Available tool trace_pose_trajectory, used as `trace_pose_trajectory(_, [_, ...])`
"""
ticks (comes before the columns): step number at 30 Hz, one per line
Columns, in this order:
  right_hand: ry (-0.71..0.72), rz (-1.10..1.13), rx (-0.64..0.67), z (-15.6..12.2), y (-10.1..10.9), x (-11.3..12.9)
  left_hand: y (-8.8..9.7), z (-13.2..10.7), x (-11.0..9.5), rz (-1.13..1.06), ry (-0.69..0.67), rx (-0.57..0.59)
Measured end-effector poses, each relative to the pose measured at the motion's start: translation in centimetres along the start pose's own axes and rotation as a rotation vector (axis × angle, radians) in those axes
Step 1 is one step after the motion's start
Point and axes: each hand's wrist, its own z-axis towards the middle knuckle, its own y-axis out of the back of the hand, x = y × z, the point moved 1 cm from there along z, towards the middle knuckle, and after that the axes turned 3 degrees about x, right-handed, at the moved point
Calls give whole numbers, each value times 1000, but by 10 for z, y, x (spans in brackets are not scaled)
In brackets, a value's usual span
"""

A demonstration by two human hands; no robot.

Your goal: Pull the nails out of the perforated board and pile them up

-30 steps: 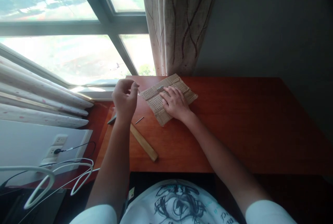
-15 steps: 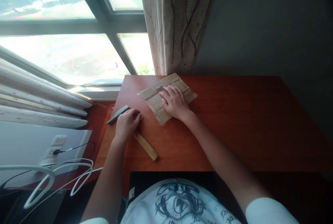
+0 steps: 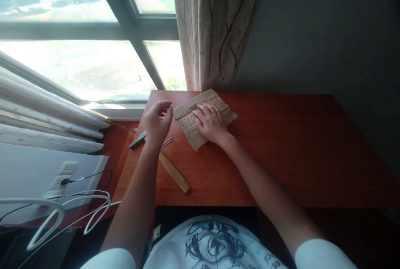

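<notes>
Head view: the right hand (image 3: 212, 125) is resting on a perforated brown sheet (image 3: 189, 126), the left hand (image 3: 158, 122) hanging just off its nine o'clock edge.
The sheet is lying toward ten o'clock on the tabletop (image 3: 281, 152); right fingers are lying outstretched across it, beside a small ribbed metal piece (image 3: 193, 105) near eleven. Left fingers are bending toward the thumb; whether they are pinching anything, I cannot tell. Two thin metal rods (image 3: 168, 142) are lying at the sheet's eight o'clock, a wooden-handled hammer (image 3: 174, 173) around seven.
</notes>
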Motion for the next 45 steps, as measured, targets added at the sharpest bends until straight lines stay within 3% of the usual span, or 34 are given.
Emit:
trace_pose_trajectory(6, [2, -10, 4, 0, 0, 0, -33, 22, -19, 258, -151, 208])
trace_pose_trajectory(10, [2, -12, -1, 0, 1, 1, -42, 25, -20, 441, -175, 260])
trace_pose_trajectory(14, [4, -13, -4, 1, 1, 1, -42, 27, -19, 381, -148, 196])
trace_pose_trajectory(19, [-1, -19, -14, 1, -1, -1, -37, 33, -26, 115, -195, 66])
trace_pose_trajectory(23, [-4, -17, -9, 0, -2, -1, -20, 37, -36, -108, -145, -81])
trace_pose_trajectory(26, [-7, -9, 0, 0, -2, -1, 0, 32, -39, -165, -139, -84])
trace_pose_trajectory(31, [-7, -4, 3, 0, -1, -2, 26, -2, -9, 28, -43, 33])
trace_pose_trajectory(37, [-4, 0, -2, 0, 0, -1, 31, -53, 43, 312, -17, 293])
trace_pose_trajectory(45, [1, -4, -10, 0, -2, -3, 29, -73, 47, 471, -36, 386])
